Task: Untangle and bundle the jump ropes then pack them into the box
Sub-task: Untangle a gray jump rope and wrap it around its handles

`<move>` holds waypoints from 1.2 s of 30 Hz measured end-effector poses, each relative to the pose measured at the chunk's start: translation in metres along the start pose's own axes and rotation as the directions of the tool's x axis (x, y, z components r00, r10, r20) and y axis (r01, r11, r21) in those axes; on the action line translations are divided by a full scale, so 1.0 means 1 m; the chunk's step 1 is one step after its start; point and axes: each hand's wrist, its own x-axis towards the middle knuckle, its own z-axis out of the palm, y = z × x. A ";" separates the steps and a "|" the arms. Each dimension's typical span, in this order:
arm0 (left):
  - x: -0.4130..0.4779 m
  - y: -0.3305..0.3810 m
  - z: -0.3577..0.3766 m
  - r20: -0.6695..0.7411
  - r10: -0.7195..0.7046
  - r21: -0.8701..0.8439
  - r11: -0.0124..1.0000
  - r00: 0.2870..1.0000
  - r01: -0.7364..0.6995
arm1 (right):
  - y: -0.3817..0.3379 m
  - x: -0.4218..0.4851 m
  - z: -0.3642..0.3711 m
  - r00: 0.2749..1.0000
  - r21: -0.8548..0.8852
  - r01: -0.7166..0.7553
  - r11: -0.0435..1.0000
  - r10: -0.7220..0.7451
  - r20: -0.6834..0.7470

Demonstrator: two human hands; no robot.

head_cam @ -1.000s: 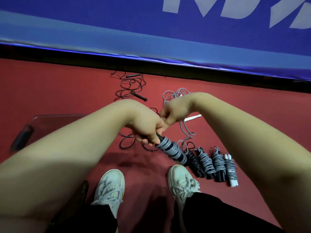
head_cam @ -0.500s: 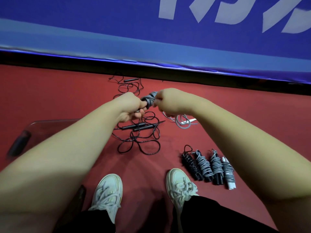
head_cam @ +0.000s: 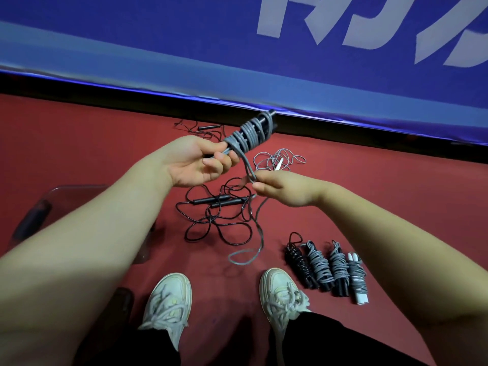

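Right of the clear box [head_cam: 79, 186], contents unclear, the left hand [head_cam: 195, 165] grips a half-wound grey rope [head_cam: 250, 133]; the right hand [head_cam: 285, 190] pinches its tail [head_cam: 262, 233].

Both bare forearms reach forward. The left hand [head_cam: 196, 165], palm up, curls its fingers round the jump rope [head_cam: 250, 133]; the right hand [head_cam: 284, 190], lower and just beside it, pinches that rope's loose cord

Clear box [head_cam: 74, 196]: mostly behind left forearm [head_cam: 105, 228]. Banner lettering [head_cam: 369, 22]: cut by top and right edges. Bundle handles [head_cam: 270, 115]: largely under grey cord [head_cam: 248, 133], lower ends inside left hand [head_cam: 195, 165]. Far black rope [head_cam: 210, 126]: partly behind that hand.
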 end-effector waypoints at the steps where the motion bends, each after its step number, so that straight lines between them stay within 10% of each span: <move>1: 0.000 0.000 0.002 0.028 0.015 -0.017 1.000 0.999 -0.014 | 0.000 0.002 0.002 0.999 -0.101 0.030 0.994 -0.033 -0.027; 8: 0.004 -0.003 0.008 0.009 0.068 -0.066 0.996 0.998 -0.068 | 0.010 0.008 0.021 0.944 -0.580 -0.073 0.812 -0.131 -0.302; 14: 0.003 -0.004 0.007 0.018 0.028 0.055 0.998 0.999 -0.029 | 0.010 0.004 0.023 0.867 -0.578 0.038 0.815 -0.314 -0.387; 23: -0.002 -0.004 0.002 0.366 -0.153 0.303 0.952 0.918 0.038 | 0.003 0.014 0.022 0.958 -0.489 0.048 0.871 -0.179 -0.224; 26: -0.009 -0.009 0.010 0.199 -0.198 0.603 0.797 0.960 0.039 | 0.014 0.018 0.011 0.985 -0.238 -0.160 0.958 0.137 -0.109; 33: 0.009 -0.036 0.022 -0.200 -0.313 0.978 0.000 0.929 0.210 | -0.015 0.023 -0.027 0.976 -0.555 -0.062 0.830 0.167 0.141; 36: 0.025 -0.051 0.015 -0.291 -0.123 0.955 0.017 0.949 0.295 | -0.019 0.031 -0.031 0.953 -0.568 -0.137 0.811 0.265 0.149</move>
